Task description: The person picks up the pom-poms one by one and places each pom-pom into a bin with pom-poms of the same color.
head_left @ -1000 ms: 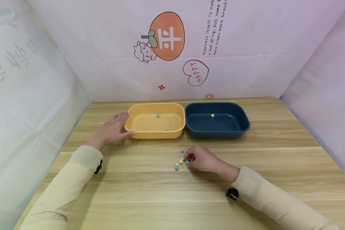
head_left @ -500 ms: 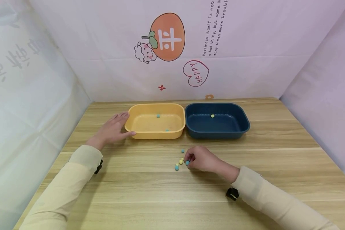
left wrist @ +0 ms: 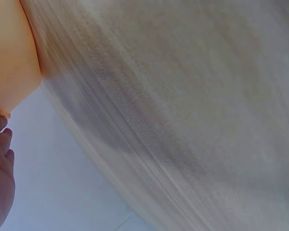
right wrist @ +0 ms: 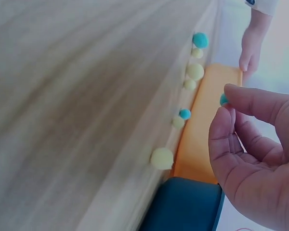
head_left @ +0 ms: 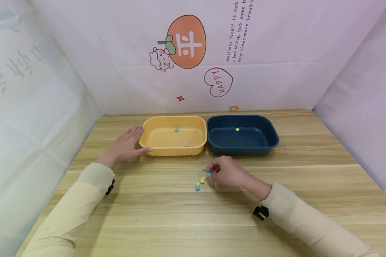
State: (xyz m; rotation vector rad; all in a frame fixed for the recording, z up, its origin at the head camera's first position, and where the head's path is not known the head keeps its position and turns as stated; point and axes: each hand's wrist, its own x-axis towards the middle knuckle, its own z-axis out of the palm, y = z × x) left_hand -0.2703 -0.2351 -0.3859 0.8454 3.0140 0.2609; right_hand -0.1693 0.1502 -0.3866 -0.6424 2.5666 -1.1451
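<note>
My right hand (head_left: 229,172) pinches a small teal ball (right wrist: 223,99) between thumb and forefinger, raised just over the table. Close by lie a teal ball (head_left: 197,187), a pale yellow ball (head_left: 202,181) and several smaller teal and yellow ones; the right wrist view strings them in a loose line, with a larger pale yellow ball (right wrist: 162,159) nearest the blue bin. My left hand (head_left: 124,145) rests against the left end of the yellow bin (head_left: 175,151), fingers extended along its side and thumb at the front rim. In the left wrist view its fingertips touch the bin's edge.
Right beside the yellow bin stands a dark blue bin (head_left: 243,151), holding one yellow ball (head_left: 237,129). Two teal balls lie in the yellow bin, one of them (head_left: 176,130) near its back wall. White printed cloth (head_left: 270,82) walls off the wooden table's back and sides.
My right hand has lifted slightly and moved a little toward the bins, carrying the teal ball up off the table. My left hand keeps its place on the yellow bin.
</note>
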